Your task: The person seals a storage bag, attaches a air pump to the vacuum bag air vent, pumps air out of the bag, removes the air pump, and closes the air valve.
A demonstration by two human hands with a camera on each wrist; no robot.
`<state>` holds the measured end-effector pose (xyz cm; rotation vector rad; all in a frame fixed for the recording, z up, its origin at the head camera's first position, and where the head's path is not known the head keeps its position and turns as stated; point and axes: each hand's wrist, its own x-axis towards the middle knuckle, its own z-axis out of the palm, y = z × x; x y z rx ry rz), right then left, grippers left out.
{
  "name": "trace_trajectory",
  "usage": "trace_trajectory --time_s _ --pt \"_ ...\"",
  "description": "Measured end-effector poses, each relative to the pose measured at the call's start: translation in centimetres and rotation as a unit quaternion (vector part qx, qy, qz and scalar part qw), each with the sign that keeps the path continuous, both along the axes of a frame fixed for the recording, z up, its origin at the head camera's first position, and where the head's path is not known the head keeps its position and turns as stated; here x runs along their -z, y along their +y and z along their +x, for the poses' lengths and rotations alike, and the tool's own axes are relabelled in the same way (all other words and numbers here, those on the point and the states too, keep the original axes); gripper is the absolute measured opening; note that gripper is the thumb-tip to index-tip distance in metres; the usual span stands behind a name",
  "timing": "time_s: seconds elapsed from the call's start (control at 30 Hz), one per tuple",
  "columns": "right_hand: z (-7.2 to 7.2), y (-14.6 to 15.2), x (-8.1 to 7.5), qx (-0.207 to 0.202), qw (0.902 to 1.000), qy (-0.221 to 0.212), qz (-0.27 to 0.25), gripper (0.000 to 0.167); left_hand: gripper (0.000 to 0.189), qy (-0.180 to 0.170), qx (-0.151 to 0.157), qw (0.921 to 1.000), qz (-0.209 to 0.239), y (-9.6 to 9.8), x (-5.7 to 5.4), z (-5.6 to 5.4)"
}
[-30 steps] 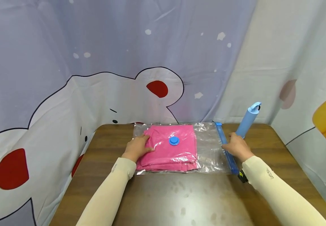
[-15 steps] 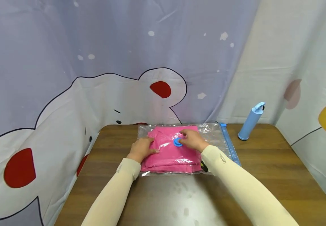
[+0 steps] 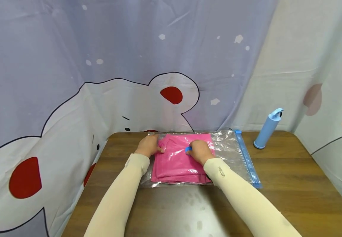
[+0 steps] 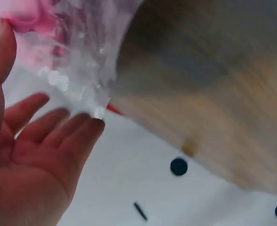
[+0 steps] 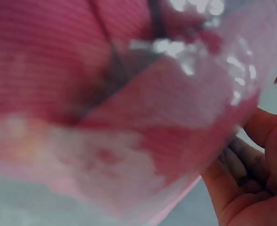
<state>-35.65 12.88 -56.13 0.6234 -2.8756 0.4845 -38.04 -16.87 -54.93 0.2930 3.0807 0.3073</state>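
A clear plastic vacuum storage bag (image 3: pixel 228 149) lies on the table with folded pink cloth (image 3: pixel 174 163) inside its left and middle part. My left hand (image 3: pixel 148 144) is at the bag's back left edge, the thumb over the pink cloth and the fingers extended along the plastic. My right hand (image 3: pixel 200 150) reaches over the middle of the bag, its curled fingers on the blue valve cap (image 3: pixel 188 149), most of which the hand hides. In the right wrist view, pink cloth under shiny plastic (image 5: pixel 176 103) fills most of the picture.
A light blue hand pump (image 3: pixel 267 130) stands on the wooden table (image 3: pixel 295 184) to the right of the bag. The bag's blue zip strip (image 3: pixel 247 158) runs down its right end. A printed curtain (image 3: pixel 129 39) hangs behind the table and along its sides.
My right hand has moved left from the blue zip strip to the valve and now grips its cap. The left hand has slid a little toward the bag's back left corner.
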Motion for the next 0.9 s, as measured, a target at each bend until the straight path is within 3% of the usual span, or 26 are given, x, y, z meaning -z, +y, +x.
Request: trace_trajectory --time_s 0.1,0.13,0.17,0.27,0.33,0.4,0.47,0.5,0.77,0.87,0.9 --pt "-1.0 0.2 0.9 0.013 0.9996 0.024 0.004 0.034 0.074 -0.009 0.027 0.9994 0.019 -1.2 3.3 -2.9" --pt "-1.0 0.2 0.8 0.013 0.9995 0.029 0.006 0.035 0.067 -0.015 0.022 0.9994 0.023 -0.9 3.1 -2.9" --pt "-0.9 0.1 0.8 0.011 0.9992 0.037 0.008 0.034 0.068 -0.01 0.025 0.9993 0.027 -1.3 4.0 -3.4" --pt "-0.1 -0.2 0.1 0.002 0.9993 0.036 0.009 0.033 0.072 -0.022 0.019 0.9993 0.024 -1.6 4.9 -3.4" --pt "1.4 -0.4 -1.6 -0.003 0.9997 0.021 0.008 0.03 0.077 -0.026 0.026 0.9993 0.01 -1.7 5.6 -3.7" --pt "2.4 -0.4 -2.7 -0.003 0.9997 0.024 0.01 0.028 0.079 -0.029 0.043 0.9987 0.004 -1.5 5.8 -4.1" --pt "2.7 -0.4 -2.3 -0.002 0.9989 0.044 0.017 0.028 0.079 -0.029 0.056 0.998 0.002 -1.5 6.0 -3.9" --pt "3.2 -0.5 -3.0 0.0 0.9993 0.034 0.017 0.027 0.078 -0.028 0.059 0.9978 0.005 -1.4 6.0 -3.9" --pt "0.9 -0.3 -0.8 0.0 0.9984 0.045 0.033 0.023 0.074 -0.039 0.039 0.9984 0.015 -1.0 4.7 -3.3" --pt "1.4 -0.4 -1.4 -0.001 0.9992 0.033 0.024 0.022 0.072 -0.043 0.033 0.9985 0.012 -1.0 4.7 -3.3" --pt "2.0 -0.5 -2.2 0.002 0.9996 0.017 0.023 0.022 0.069 -0.043 0.03 0.9985 0.011 -1.0 4.8 -3.4"
